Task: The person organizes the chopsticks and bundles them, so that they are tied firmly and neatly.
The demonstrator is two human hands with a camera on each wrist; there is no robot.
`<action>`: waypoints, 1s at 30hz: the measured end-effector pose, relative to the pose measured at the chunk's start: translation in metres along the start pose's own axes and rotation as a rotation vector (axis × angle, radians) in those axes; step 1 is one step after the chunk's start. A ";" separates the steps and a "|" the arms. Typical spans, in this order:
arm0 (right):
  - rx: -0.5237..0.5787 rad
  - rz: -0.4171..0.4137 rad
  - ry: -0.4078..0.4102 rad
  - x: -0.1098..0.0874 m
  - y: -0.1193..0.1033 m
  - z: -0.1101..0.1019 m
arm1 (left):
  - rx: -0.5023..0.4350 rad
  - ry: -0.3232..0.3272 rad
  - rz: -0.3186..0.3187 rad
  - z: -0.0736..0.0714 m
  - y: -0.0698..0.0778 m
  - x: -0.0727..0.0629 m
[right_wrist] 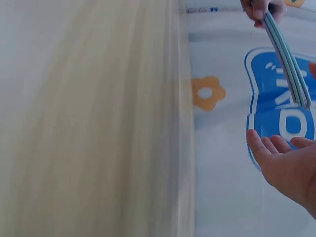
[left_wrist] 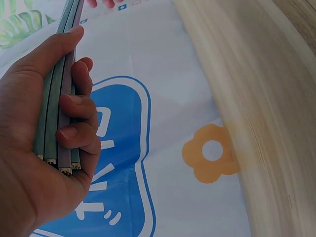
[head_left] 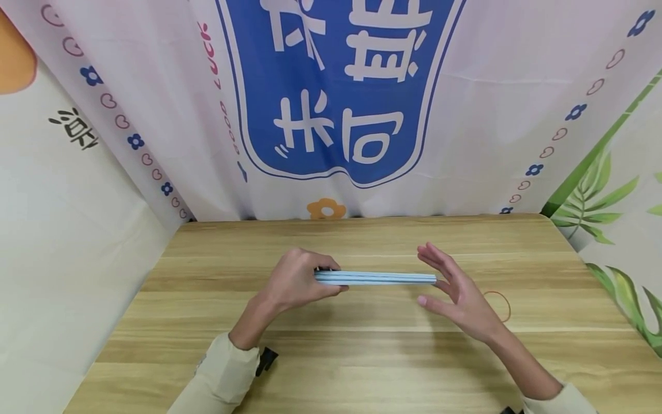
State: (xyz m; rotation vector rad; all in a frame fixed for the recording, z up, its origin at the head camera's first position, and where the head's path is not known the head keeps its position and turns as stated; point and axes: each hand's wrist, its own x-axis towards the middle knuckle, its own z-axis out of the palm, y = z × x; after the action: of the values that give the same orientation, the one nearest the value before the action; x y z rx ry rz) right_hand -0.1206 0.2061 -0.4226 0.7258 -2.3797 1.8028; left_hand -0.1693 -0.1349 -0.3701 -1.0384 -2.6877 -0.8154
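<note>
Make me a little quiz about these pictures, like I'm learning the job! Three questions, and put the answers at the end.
1. Which hand holds the light-blue sticks?
2. True or false: the right hand is clenched in a fist.
3. What is printed on the big blue badge? A) trains; B) white characters; C) shoes.

Key: 1. The left hand. 2. False; it is open. 3. B.
</note>
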 end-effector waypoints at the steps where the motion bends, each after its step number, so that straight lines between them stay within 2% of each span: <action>1: 0.000 -0.002 0.000 -0.002 0.001 -0.004 | 0.001 0.002 0.000 0.000 0.000 0.000; 6: -0.075 0.020 -0.028 -0.014 0.006 -0.029 | 0.007 0.008 0.001 -0.001 -0.001 0.000; 20: -0.490 0.106 -0.113 -0.039 0.029 -0.091 | 0.020 0.006 -0.008 -0.003 -0.001 0.000; 25: -0.673 0.131 -0.134 -0.041 0.041 -0.105 | 0.010 -0.005 -0.011 -0.003 0.000 -0.001; 30: -0.774 0.106 -0.152 -0.043 0.051 -0.116 | 0.017 -0.010 -0.018 -0.003 0.001 0.000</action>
State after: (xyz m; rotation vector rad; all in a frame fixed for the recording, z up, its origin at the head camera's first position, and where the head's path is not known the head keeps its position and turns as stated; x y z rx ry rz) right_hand -0.1293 0.3371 -0.4466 0.6398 -2.9204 0.7181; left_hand -0.1687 -0.1366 -0.3673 -1.0185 -2.7108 -0.7911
